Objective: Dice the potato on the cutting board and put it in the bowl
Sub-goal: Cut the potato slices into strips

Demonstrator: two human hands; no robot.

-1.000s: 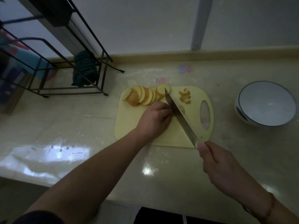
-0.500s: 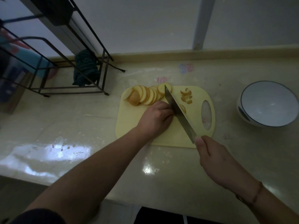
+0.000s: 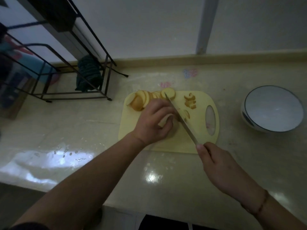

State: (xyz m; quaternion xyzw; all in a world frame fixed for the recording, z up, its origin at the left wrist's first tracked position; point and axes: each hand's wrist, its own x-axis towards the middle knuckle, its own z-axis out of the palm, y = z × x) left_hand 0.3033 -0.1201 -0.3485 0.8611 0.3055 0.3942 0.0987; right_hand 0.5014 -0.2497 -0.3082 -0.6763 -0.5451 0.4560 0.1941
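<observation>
Cataloguing the head view, the only one.

Cutting board [image 3: 167,143]: pale yellow, on the counter, handle hole toward the bowl [image 3: 272,108], which sits well apart to the right.

Potato slices [image 3: 149,98]: fanned row along the board's far edge, row running left to right. Cut bits [image 3: 190,102] just beside them.

Left hand [image 3: 153,122]: fingers curled down on a pale potato piece [image 3: 166,121] mid-board; piece mostly hidden, its axis cannot be told.

Right hand [image 3: 221,168]: clamped on the handle of the knife [image 3: 180,118], blade running diagonally, tip toward the far slices.

Handling, judged: slices firm, light, wet and likely slippery; best pinned from above with fingertips tucked back from the blade.
</observation>
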